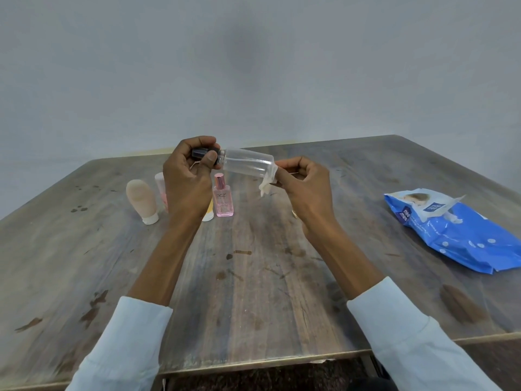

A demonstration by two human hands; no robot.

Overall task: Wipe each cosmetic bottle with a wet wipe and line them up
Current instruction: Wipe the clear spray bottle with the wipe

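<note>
Closest to the camera are two pale blue sleeves (127, 342), forearms reaching out over a worn, stained wooden table (253, 292). Both hands are up off the surface with one clear bottle (248, 162) held sideways between them. It's see-through plastic, looks empty or nearly so, with a black cap (203, 153). The left hand (187, 179) has fingers and thumb wrapped round that cap. The right hand (303, 187) pinches a white wet wipe (267, 183) against the bottle's base end, a bit of wipe dangling below.

Behind the hands, standing on the table: one beige tube (141, 199) resting on its white cap, one pink tube (161, 187) mostly hidden by the left hand, one pink perfume bottle (223, 199) with a pink cap, and a white-bottomed item (208, 216) I can barely see. So five containers counting the held one. Off to the right lies one blue wipes pack (456, 230), flap open.
</note>
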